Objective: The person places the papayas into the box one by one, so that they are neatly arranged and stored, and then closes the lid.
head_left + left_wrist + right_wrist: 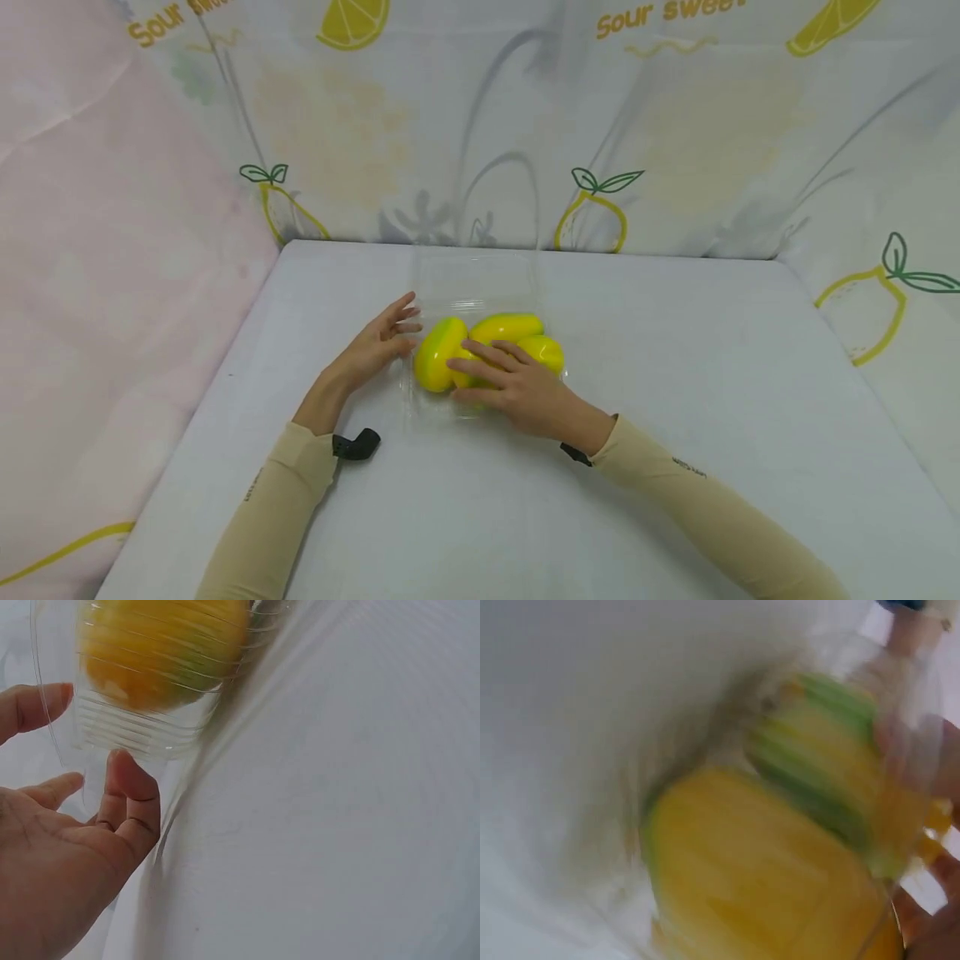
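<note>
While I watch through the head view, I have a clear plastic box [438, 409] near the middle of the white table [675, 350], its transparent lid [474, 271] folded back toward the far side. Glossy yellow fruits sit in the box. I see the left fruit [441, 357] with its long axis running near to far, its far end leaning to the right and a greenish streak along it. The far fruit [510, 326] lies almost crosswise, long axis left to right, its right end tipped slightly away from me. I can make out only part of the right fruit [547, 356], so I cannot tell its axis; the middle fruit [462, 377] is mostly covered, and I cannot read its direction either.

The right hand [519, 387] reaches in from the near right, fingers extended and spread over the middle fruit, pointing left. I cannot tell how firmly they press, as my right wrist view is blurred. The left hand [369, 354] is at the box's left side, fingers apart and gently bent. My left wrist view puts its fingertips right by the clear rim, but I cannot tell whether they touch it; I see no pinch there. Both forearms wear beige sleeves [273, 508].
</note>
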### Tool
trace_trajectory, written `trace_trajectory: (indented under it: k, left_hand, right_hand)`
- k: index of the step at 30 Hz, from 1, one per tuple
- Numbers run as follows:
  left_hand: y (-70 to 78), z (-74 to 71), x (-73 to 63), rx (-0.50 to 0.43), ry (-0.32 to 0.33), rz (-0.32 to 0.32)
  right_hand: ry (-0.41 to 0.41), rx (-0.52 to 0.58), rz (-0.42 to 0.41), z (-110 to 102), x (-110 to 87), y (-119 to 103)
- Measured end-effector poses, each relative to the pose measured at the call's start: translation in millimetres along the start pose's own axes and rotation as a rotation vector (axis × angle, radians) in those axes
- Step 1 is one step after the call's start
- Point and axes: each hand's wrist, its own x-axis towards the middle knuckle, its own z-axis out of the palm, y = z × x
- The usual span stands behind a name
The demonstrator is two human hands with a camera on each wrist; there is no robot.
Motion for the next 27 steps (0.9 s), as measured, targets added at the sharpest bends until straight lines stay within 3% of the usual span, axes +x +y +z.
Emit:
trace_trajectory:
  k: [2, 5, 10, 12, 16, 19, 24, 27]
  left_hand:
    - [-0.8, -2.1, -1.0, -0.001, 0.008, 0.0]
    - [-2.5, -3.9, -2.4, -0.008, -0.001, -0.001]
    - [-4.1, -3.4, -2.7, -0.032, -0.008, -0.002]
    - [-3.4, -2.8, -2.1, -0.044, -0.013, 0.003]
    - [-1.6, -4.0, -0.4, -0.056, -0.019, 0.008]
    - [0.0, -6.1, -0.1, -0.056, -0.019, 0.01]
    - [1.0, -6.1, -1.1, -0.066, -0.033, 0.02]
    - [1.1, -4.1, -1.5, -0.077, -0.029, 0.016]
  right_hand:
    - [-0.02, -0.053, -0.018, 0.9, -0.4, -1.3]
    - [-0.024, -0.003, -0.006, -1.6, 0.3, -1.8]
    - [0.073, 0.107, 0.004, -9.3, -4.1, -1.8]
    - [0.173, 0.119, 0.067, -13.9, -11.9, -0.6]
    - [0.34, 0.092, 0.307, -19.3, -34.0, 5.0]
    - [0.31, 0.125, 0.429, -16.9, -46.7, 10.7]
    - [0.237, 0.224, 0.439, -13.2, -51.2, 18.6]
    - [0.253, 0.357, 0.518, -16.0, -51.1, 32.0]
